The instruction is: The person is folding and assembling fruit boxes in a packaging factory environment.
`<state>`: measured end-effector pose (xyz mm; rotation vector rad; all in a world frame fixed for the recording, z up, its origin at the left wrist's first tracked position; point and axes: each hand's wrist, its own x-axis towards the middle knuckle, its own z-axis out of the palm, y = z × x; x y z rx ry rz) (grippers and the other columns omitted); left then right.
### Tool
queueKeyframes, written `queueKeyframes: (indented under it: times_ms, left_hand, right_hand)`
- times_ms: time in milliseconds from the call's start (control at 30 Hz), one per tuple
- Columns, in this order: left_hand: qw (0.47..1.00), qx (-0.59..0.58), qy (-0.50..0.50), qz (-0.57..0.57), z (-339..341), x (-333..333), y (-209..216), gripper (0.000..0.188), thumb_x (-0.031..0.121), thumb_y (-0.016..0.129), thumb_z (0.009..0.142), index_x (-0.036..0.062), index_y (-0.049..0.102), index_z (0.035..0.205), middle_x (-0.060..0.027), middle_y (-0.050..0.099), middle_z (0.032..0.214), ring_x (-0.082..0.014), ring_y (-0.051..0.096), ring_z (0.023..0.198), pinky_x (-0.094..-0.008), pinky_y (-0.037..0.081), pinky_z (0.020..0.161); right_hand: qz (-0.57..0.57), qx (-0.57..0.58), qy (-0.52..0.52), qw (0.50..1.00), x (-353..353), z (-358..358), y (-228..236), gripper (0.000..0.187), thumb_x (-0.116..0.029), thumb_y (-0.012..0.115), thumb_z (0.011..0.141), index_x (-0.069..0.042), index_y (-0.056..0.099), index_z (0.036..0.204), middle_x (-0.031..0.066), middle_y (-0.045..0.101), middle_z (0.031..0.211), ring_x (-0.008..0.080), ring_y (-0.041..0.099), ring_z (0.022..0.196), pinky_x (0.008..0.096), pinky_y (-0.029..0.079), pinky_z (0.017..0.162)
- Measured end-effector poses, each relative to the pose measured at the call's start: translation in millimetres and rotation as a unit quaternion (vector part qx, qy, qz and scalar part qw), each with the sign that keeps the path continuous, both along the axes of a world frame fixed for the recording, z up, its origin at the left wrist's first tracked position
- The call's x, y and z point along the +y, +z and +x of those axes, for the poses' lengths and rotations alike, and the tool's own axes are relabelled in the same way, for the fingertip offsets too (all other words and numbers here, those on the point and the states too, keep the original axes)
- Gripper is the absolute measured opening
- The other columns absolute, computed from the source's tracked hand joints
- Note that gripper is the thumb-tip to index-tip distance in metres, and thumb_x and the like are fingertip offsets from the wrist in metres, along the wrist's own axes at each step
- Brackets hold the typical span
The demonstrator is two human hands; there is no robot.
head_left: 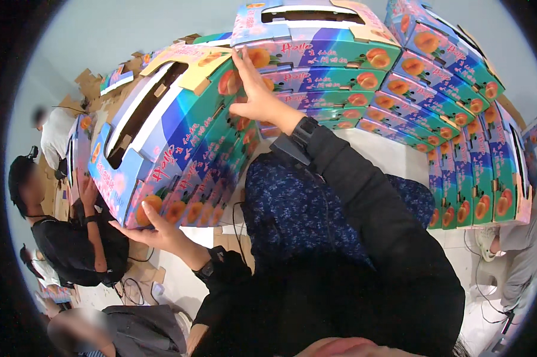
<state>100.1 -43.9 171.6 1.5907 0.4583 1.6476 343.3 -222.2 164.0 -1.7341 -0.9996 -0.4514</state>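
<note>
A printed cardboard fruit box (188, 128), blue, green and pink with peach pictures and a long opening in its top, sits at the top of the stack on my left. My left hand (168, 239) grips its near lower corner, thumb on the printed side and fingers under the edge. At the far end, my right hand (261, 98) presses against the corner, fingers stretched upward. The box is held between both hands. More boxes of the same print show below it in the stack; whether it rests fully on them I cannot tell.
Ahead stands another stack of fruit boxes (316, 53), with further stacks at the right (441, 77) and lower right (479, 172). Several people are at the left, one in black (78, 238) holding a similar box. Cables run over the white floor (191, 238).
</note>
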Motion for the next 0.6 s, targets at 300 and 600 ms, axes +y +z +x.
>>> queueKeyframes:
  times_ms: [300,600]
  left_hand:
    - [0.99,-0.082,0.037,-0.105,-5.7,7.5,9.7,0.051,0.024,0.056,0.091,0.0009,0.04,0.134,-0.0156,0.04,0.135,-0.0252,0.044,0.12,-0.0379,0.037,0.101]
    - [0.976,-0.149,0.072,-0.144,-22.3,22.4,13.4,0.042,0.024,0.056,0.088,0.0013,0.05,0.123,-0.0136,0.052,0.117,-0.0246,0.053,0.11,-0.0353,0.045,0.092]
  right_hand:
    - [0.233,0.168,0.129,0.949,-5.0,-28.4,17.0,0.079,-0.006,0.062,0.072,-0.003,0.029,0.144,0.0178,0.035,0.14,0.0264,0.031,0.132,0.0367,0.027,0.107]
    - [0.278,0.281,0.246,0.885,-66.6,-94.7,-0.9,0.066,-0.007,0.054,0.083,0.0,0.029,0.143,0.017,0.035,0.145,0.0219,0.037,0.131,0.0337,0.029,0.108]
